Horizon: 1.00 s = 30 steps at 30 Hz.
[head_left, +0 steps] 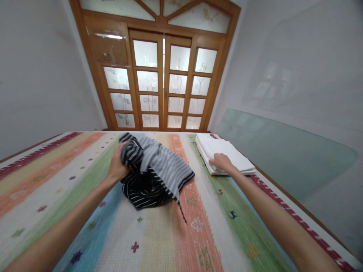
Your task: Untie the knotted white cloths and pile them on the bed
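In the head view my left hand (117,162) is closed on a bunched, striped knit garment (166,160). One side of the garment is black with thin white stripes, the other grey with pale stripes. It hangs rumpled over the bedspread, with a corner trailing toward me. On the right, my right hand (221,161) has its fingers curled at the near left edge of a folded white cloth (232,151), which lies flat in layers. Its fingertips are partly hidden, but they appear to pinch the cloth.
A bed with a striped, multicoloured bedspread (136,230) lies beneath both hands. Along the right stands a pale green headboard (278,147) against a white wall. Beyond the far edge are wooden sliding doors (164,83) with frosted panes. Another white wall (42,75) is on the left.
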Available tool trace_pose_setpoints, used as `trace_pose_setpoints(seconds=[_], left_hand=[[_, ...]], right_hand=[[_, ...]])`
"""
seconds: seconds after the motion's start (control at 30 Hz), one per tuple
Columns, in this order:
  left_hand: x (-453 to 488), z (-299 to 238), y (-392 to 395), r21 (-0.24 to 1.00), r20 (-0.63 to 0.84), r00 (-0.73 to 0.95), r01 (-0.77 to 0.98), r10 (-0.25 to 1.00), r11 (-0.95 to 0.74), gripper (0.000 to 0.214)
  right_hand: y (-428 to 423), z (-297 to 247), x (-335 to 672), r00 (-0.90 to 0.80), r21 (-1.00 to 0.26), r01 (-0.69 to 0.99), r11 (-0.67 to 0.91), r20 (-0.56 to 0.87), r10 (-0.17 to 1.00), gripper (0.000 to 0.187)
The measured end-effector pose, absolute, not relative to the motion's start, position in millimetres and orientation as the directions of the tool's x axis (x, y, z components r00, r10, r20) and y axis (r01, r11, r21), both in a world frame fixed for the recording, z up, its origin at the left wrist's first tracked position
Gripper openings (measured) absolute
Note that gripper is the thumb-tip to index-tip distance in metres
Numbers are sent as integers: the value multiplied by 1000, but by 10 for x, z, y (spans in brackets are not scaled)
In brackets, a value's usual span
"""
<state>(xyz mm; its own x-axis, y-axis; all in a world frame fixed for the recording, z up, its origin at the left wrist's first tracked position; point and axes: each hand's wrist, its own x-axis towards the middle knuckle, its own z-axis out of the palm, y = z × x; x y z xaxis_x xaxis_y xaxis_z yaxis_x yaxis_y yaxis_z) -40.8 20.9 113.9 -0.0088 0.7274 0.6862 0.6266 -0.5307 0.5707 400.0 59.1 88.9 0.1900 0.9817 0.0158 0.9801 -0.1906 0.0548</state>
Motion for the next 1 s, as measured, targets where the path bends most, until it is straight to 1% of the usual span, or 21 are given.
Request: trace_pose_setpoints(seconds=[0.03, 0.07, 0.1, 0.13, 0.17, 0.2, 0.23, 0.3, 0.4, 0.47, 0.53, 0.6, 0.67, 0.77, 0.83, 0.9, 0.93, 0.97, 1.0], left_hand=[[-311, 1052, 146, 552, 580, 142, 656, 802, -515, 71], [-214, 976, 65, 534, 433, 306, 671, 848, -515, 76], [-119, 908, -30, 510, 268, 454, 682, 850, -525, 84], [-27, 847, -129, 473, 124, 556, 695, 822, -541, 95], [62, 790, -224, 420, 26, 602, 718, 798, -556, 104], [146, 733, -307, 359, -27, 619, 738, 785, -571, 109], [226, 676, -369, 293, -41, 621, 757, 783, -584, 108], [372, 563, -413, 168, 24, 578, 802, 816, -573, 94], [546, 435, -270, 38, 183, 457, 882, 871, -470, 74], [624, 401, -72, -7, 255, 380, 920, 889, -392, 69], [663, 404, 166, -14, 304, 308, 948, 902, -319, 65], [660, 428, 407, 21, 330, 229, 968, 916, -250, 64], [623, 454, 615, 76, 334, 156, 979, 930, -191, 65], [553, 480, 800, 143, 367, 61, 982, 928, -121, 72], [512, 497, 826, 197, 437, 41, 970, 899, -140, 73], [451, 529, 800, 292, 516, 51, 928, 855, -232, 66], [401, 551, 781, 370, 547, 37, 886, 836, -281, 59], [333, 578, 763, 459, 565, -3, 832, 825, -312, 52], [245, 609, 748, 545, 568, -61, 775, 821, -320, 44]], right_hand=[[605, 903, 3994, 199, 57, 978, -200, 16, 980, 40], [617, 915, 3990, 207, 59, 976, -208, 17, 978, 40], [626, 925, 3986, 214, 61, 975, -215, 18, 977, 40], [633, 932, 3982, 220, 63, 973, -220, 21, 975, 40], [638, 938, 3978, 224, 64, 972, -225, 26, 974, 38], [641, 944, 3973, 226, 66, 971, -228, 33, 974, 35], [643, 951, 3967, 228, 68, 971, -230, 42, 973, 33], [646, 979, 3958, 229, 70, 970, -234, 66, 971, 30], [646, 1083, 3972, 236, 68, 967, -245, 112, 965, 30], [642, 1214, 4009, 247, 67, 964, -259, 149, 957, 33], [626, 1399, 4062, 280, 26, 955, -294, 238, 930, 35], [591, 1630, 4110, 333, -69, 940, -333, 388, 860, 36], [528, 1876, 4122, 376, -188, 926, -328, 549, 746, 36], [355, 2153, 4008, 363, -290, 932, -219, 708, 606, 34], [171, 2192, 3832, 283, -284, 954, -93, 760, 585, 34], [-70, 2094, 3599, 136, -219, 974, 52, 757, 639, 33], [-208, 2004, 3475, 3, -162, 973, 165, 721, 692, 31], [-350, 1897, 3354, -176, -92, 948, 303, 644, 744, 28], [-489, 1783, 3244, -378, -28, 889, 458, 519, 766, 24]])
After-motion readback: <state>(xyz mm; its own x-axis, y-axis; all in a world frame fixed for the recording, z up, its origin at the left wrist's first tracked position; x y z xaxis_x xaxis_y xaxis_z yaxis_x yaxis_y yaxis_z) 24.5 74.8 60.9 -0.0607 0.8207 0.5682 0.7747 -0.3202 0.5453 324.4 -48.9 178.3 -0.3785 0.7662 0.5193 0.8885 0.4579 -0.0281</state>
